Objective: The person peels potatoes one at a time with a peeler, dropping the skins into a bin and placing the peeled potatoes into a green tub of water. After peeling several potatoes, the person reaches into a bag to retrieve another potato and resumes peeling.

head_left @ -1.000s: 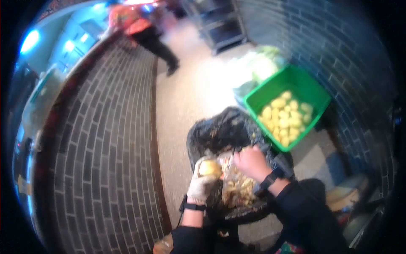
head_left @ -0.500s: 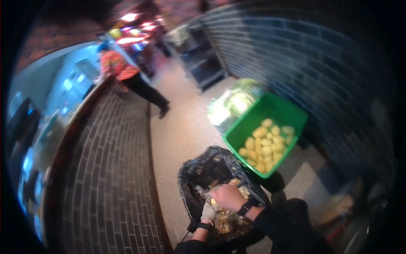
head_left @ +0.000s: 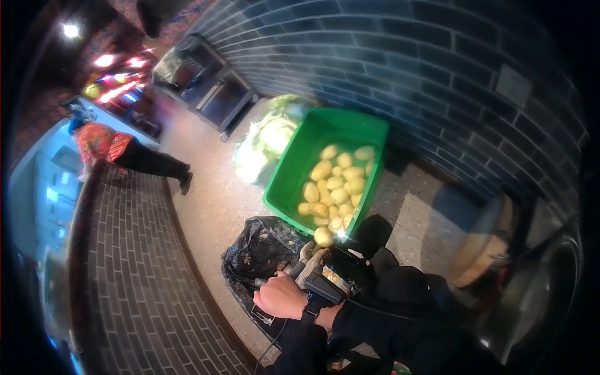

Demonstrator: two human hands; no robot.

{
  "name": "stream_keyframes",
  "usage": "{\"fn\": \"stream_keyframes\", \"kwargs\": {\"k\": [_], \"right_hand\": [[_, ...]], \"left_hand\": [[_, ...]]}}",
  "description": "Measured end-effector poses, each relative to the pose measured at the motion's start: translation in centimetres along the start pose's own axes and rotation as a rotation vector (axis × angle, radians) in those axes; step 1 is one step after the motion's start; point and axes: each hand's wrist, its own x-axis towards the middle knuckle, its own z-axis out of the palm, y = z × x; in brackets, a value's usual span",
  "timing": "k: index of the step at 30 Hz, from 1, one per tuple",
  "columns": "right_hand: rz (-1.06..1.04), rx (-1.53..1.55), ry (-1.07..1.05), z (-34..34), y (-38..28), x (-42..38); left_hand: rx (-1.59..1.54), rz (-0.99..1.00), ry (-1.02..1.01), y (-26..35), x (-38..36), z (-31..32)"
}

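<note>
My left hand (head_left: 310, 264), in a pale glove, reaches to the near edge of the green crate (head_left: 290, 153) with a peeled potato (head_left: 323, 236) at its fingertips. Bare and closed, my right hand (head_left: 279, 296) is over the black-lined bin (head_left: 240, 253), crossing in front of the left forearm. Something small and greyish shows by its fingers, too unclear to name. Scraps and peelings lie in the bin. Several peeled yellow potatoes (head_left: 339, 195) lie inside the crate.
A clear bag of pale green vegetables (head_left: 275, 134) sits beside the crate. Farther off are a metal cart (head_left: 209, 87) by the brick wall (head_left: 425, 69) and a person (head_left: 103, 144) at the curved counter. A round wooden-looking object (head_left: 484, 250) is at right.
My gloved left hand has moved from over the bin to the crate's edge with a potato. My right hand is now lower and left of it. The view has turned right.
</note>
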Motion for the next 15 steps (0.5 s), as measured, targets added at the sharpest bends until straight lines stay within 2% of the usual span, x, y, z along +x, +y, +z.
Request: {"fn": "stream_keyframes", "kwargs": {"k": [3,6,8,10,11,13,15], "right_hand": [[0.005,-0.007,0.009,-0.8,0.1,0.1],[0.006,0.005,0.022,-0.8,0.3,0.1],[-0.016,0.004,0.031,-0.7,0.4,0.1],[-0.015,-0.127,-0.133,-0.7,0.4,0.2],[-0.011,-0.175,-0.123,-0.2,0.4,0.2],[-0.043,-0.127,0.061,0.6,0.7,0.2],[-0.211,-0.192,-0.082,-0.4,1.0,0.3]], "left_hand": [[0.021,-0.017,0.022,0.4,0.6,0.2],[-0.025,-0.019,0.141,0.4,1.0,-2.6],[-0.13,0.005,0.311,0.1,1.0,-5.8],[-0.282,0.071,0.505,-0.1,0.1,-9.5],[-0.368,0.118,0.61,-0.1,-0.9,-11.6],[-0.537,0.224,0.786,-0.3,-4.0,-15.6],[-0.639,0.296,0.937,-1.3,-8.3,-19.0]]}}
